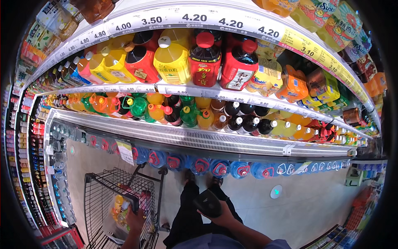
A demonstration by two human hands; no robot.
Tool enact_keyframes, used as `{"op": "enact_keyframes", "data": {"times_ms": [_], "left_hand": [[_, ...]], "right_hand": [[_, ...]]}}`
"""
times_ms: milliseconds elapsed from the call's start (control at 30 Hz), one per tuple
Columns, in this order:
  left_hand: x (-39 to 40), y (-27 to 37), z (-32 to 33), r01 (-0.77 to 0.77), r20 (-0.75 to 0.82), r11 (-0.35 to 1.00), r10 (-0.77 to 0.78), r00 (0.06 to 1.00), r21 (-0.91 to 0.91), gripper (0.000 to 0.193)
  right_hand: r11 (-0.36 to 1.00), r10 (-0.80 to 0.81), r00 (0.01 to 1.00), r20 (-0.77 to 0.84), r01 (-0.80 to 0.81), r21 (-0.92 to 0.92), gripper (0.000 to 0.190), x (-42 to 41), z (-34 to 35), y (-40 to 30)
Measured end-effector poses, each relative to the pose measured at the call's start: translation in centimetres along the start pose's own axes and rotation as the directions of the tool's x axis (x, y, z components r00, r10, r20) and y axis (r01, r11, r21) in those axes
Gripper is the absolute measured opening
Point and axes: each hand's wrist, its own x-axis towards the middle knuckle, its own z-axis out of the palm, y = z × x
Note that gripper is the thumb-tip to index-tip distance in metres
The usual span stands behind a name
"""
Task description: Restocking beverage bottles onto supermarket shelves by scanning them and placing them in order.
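Note:
My left hand [135,220] grips the dark handle of a wire shopping cart [96,199] at the lower left. Inside the cart lie a bottle of orange drink [118,202] and other colourful packages, partly in a clear bag. My right hand [224,216] holds a black rounded object [207,203] in front of my legs; its exact kind cannot be told. Ahead stand shelves of drinks: a large yellow bottle [172,62], a red-capped dark bottle with a red label [204,65], and another red-labelled bottle [241,67].
A perforated metal ledge [174,132] fronts the lower shelf. Big blue water bottles [199,166] line the floor beneath it. More shelves with bottles [59,162] run along the left. A green box-like item [354,176] stands at the right, and stacked goods [360,208] lie beyond.

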Motion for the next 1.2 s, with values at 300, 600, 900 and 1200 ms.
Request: {"op": "enact_keyframes", "data": {"times_ms": [300,600,900,1200], "left_hand": [[0.1,-1.0,1.0,0.119,0.004,0.970,-0.121,0.993,-0.212,0.052],[0.0,-1.2,-0.2,-0.183,0.053,0.982,0.185,0.981,-0.050,0.037],[-0.1,0.4,-0.5,0.029,0.103,0.987,-0.013,0.995,-0.161,0.039],[-0.2,0.6,0.0,0.083,0.097,0.952,-0.057,0.994,-0.293,0.038]], "right_hand": [[0.997,0.058,0.996,-0.066,-0.055,0.051,0.037,1.6,0.4,1.5],[0.999,0.027,0.997,-0.077,-0.025,0.028,0.034,3.3,0.6,1.8],[0.998,0.056,0.997,-0.054,-0.054,0.038,0.038,4.2,0.8,2.3],[0.996,0.032,0.999,-0.041,-0.028,0.089,0.040,4.7,0.6,2.5]]}}
